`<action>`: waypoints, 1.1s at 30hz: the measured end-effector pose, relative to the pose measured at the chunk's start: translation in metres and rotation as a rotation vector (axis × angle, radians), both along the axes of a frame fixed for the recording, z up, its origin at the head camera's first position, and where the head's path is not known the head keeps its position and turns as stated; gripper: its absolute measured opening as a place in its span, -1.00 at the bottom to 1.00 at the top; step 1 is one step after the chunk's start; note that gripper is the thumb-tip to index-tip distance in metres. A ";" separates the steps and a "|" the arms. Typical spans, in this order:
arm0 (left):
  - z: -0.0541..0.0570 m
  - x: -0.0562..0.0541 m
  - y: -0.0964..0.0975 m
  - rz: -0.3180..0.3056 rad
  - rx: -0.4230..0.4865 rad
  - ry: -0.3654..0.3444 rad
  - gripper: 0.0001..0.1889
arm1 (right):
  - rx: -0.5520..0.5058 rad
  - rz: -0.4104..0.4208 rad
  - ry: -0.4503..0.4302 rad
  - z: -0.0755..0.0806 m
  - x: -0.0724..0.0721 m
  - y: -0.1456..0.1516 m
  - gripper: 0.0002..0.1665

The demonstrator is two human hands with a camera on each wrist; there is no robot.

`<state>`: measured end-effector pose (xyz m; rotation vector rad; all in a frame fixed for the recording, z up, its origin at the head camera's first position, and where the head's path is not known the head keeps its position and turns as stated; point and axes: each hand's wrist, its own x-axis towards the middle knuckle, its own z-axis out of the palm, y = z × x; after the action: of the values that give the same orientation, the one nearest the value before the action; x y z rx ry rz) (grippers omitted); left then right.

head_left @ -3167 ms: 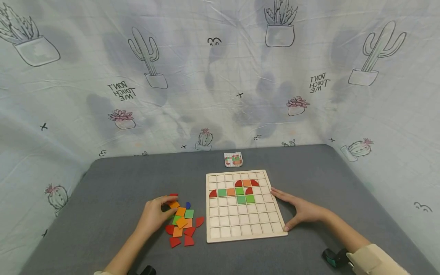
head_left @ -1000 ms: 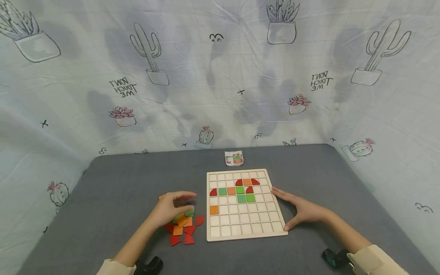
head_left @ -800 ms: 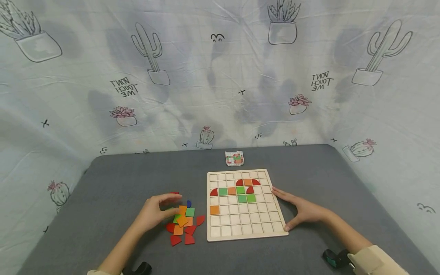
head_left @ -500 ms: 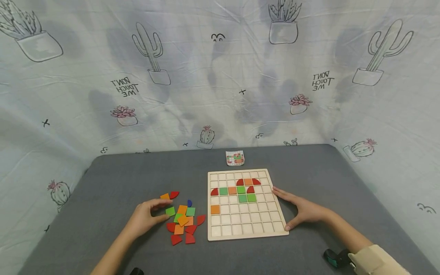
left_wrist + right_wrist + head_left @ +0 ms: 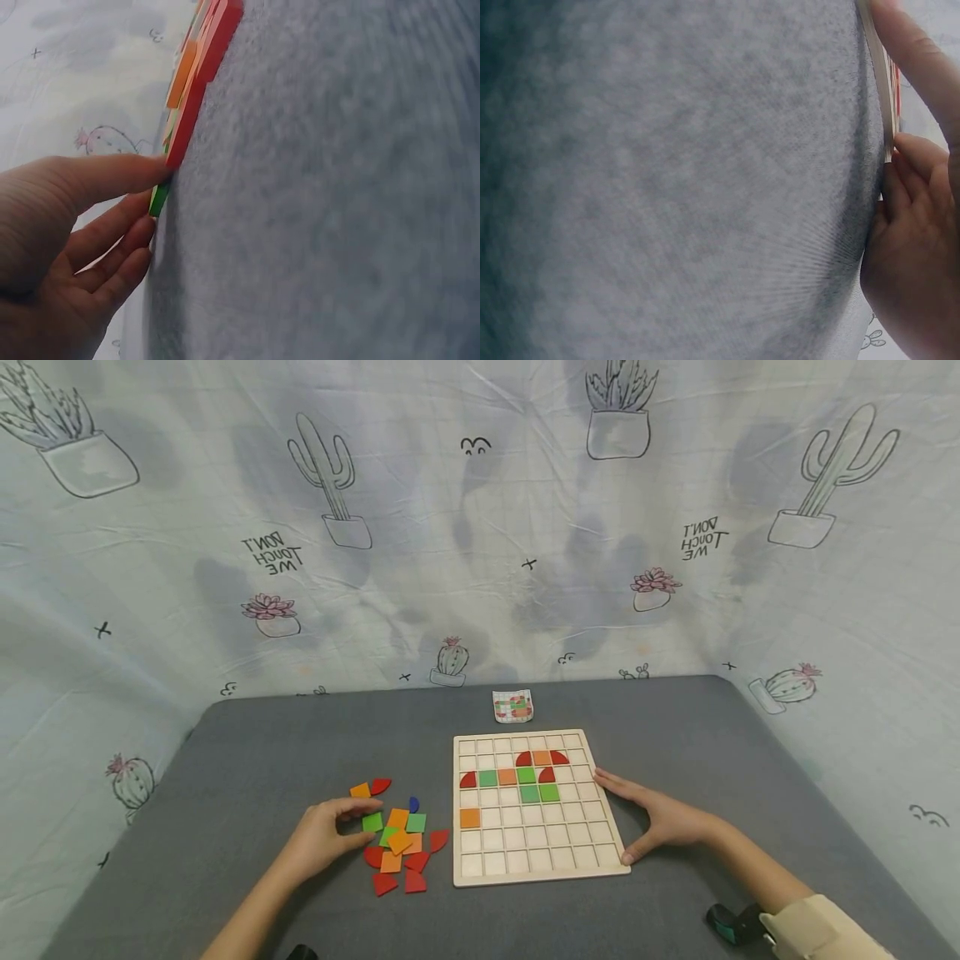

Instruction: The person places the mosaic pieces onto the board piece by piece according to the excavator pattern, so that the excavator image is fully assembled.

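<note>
My left hand (image 5: 322, 837) is at the left side of a loose heap of thin coloured tiles. Its thumb and forefinger stand apart on either side of a green square tile (image 5: 372, 822), which lies on the table. In the left wrist view the thumb tip overlaps that green tile (image 5: 158, 199), so contact is hard to judge. My right hand (image 5: 660, 818) rests with spread fingers against the right edge of the wooden grid board (image 5: 540, 862). Near the board's left edge sits an orange square (image 5: 469, 818). Red quarter circles (image 5: 468, 779) and green squares (image 5: 549, 792) fill other cells.
More tiles lie left of the board, among them an orange square (image 5: 360, 790), a blue half circle (image 5: 414, 805) and a red quarter circle (image 5: 438, 841). A small pattern card (image 5: 513, 707) lies behind the board. A printed cloth (image 5: 480, 527) hangs behind the grey table (image 5: 300, 735).
An orange square has come onto the board's left column. My left hand has drawn back from near the board to the green tile in the heap. The right hand stays in place.
</note>
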<state>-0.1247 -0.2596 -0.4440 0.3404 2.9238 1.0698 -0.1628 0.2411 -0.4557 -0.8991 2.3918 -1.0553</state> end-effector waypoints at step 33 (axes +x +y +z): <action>-0.002 -0.054 0.114 -0.311 0.049 -0.017 -0.64 | -0.007 -0.003 0.029 -0.007 -0.001 0.000 0.31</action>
<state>-0.1785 -0.1458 -0.4456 0.7536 2.7096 1.0885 -0.1633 0.2416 -0.4627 -0.9196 2.4160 -1.0588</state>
